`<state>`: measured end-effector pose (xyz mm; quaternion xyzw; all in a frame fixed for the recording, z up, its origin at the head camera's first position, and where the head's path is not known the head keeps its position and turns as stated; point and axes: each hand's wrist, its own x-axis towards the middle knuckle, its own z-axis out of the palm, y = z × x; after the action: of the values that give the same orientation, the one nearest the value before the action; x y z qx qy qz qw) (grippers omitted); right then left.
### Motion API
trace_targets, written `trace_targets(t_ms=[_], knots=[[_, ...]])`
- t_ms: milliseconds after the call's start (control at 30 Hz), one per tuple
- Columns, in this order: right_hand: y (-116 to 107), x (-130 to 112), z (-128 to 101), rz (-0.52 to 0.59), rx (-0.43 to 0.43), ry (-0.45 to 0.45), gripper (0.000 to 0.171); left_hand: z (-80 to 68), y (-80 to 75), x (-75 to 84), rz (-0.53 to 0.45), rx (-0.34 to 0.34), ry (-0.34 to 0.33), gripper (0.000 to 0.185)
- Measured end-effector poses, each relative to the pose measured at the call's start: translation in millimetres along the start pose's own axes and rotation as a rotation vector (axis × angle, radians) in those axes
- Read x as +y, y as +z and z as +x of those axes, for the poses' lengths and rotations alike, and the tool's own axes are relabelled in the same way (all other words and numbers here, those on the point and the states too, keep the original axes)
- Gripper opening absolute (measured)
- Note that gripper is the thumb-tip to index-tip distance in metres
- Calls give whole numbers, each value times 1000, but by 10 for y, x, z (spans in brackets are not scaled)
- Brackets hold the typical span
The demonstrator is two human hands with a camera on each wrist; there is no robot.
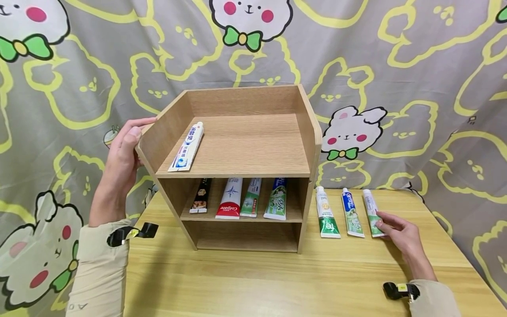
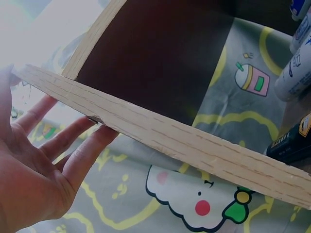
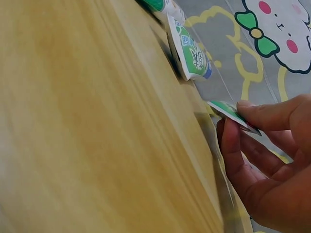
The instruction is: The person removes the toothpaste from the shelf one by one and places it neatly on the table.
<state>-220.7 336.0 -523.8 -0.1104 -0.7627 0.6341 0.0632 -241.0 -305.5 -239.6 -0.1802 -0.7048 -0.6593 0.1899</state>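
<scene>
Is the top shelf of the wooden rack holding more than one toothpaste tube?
No, the head view shows a single toothpaste tube lying on the top shelf.

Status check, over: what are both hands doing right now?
Left hand steadies the wooden shelf's side. Right hand pinches the crimped end of the rightmost toothpaste tube on the table. Nothing in the way.

The print on the toothpaste tubes (image 1: 231, 199) in the wooden shelf (image 1: 237, 171) was mostly too small to read. The right wrist view cut off most of the pinched tube (image 3: 232, 114), and the table (image 3: 87, 121) was blurred. The left hand (image 1: 123, 154) partly hid behind the shelf's side panel.
</scene>
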Motion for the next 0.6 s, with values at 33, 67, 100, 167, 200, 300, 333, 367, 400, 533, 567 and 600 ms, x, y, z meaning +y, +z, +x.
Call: trace_targets(t_ms=[33,67,100,167,200,300,333,367,400,533,567,600], knots=[[2,5,3,0,-1,5,33,-1,0,0,1,0,0,42],[3,9,6,-3,-3,9,32,-1,0,0,1,0,0,42],[4,12,6,-9,-4,12,31,-1,0,0,2,0,1,42],[8,16,7,-24,-4,17,30,0,2,-1,5,0,4,42],[10,16,7,-33,-3,19,31,0,3,-1,6,-1,6,42],[19,13,7,-84,4,12,36,1,3,-3,5,-1,12,42],[23,10,7,-106,5,6,39,1,3,-4,6,-1,14,42],[27,7,7,-125,7,-1,42,0,2,-5,8,-1,16,42],[29,4,8,-144,7,-7,45,-1,0,-6,6,0,18,42],[34,-5,12,-212,6,-25,51,-3,-4,-8,3,2,19,42],[34,-7,13,-223,7,-26,51,-3,-5,-8,3,2,17,42],[34,-10,15,-237,8,-25,51,-2,-4,-7,2,2,15,42]])
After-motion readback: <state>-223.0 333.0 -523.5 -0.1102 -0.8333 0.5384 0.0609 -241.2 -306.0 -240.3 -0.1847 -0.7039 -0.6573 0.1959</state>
